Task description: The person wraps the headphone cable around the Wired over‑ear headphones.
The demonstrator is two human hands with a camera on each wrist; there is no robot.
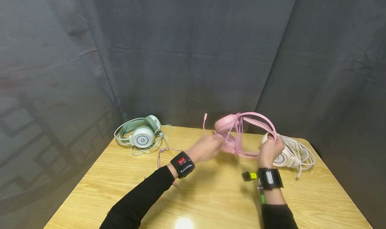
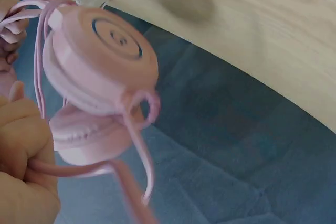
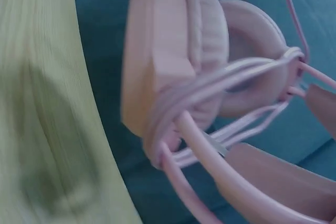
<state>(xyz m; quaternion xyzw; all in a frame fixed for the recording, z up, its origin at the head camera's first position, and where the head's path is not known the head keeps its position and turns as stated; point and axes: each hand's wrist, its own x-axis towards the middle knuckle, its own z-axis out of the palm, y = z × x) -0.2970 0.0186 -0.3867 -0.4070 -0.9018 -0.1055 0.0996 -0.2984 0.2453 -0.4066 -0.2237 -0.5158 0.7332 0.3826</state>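
The pink headset (image 1: 225, 123) is suspended above the desk (image 1: 99, 188), ahead of the person and right of centre, with its shadow on the wood below. Its long axis runs crosswise: the ear cups (image 2: 105, 61) lie at the left end and the crown of the headband (image 1: 260, 115) at the right. Several turns of pink cord (image 3: 220, 85) span both sides of the headband close to the cups. The right hand (image 1: 270, 150) grips the crown, fingers curled round it; it is the support point and stands well apart from the cups. The left hand (image 1: 208, 148) is the nearer hand to the cups and the cord turns. Its fingers are closed on a single pink cable (image 2: 73, 170), just beside the cups. The governing relation, as judged, is therefore this: cord turns between the two hands, cable length at the left fingers, fixed hold at the right. Part of a pink cord (image 1: 158, 158) lies left of the left wrist. A green-and-white headset (image 1: 143, 137) rests at the rear left; a white headset (image 1: 282, 158) rests at the right, partly behind the right hand.
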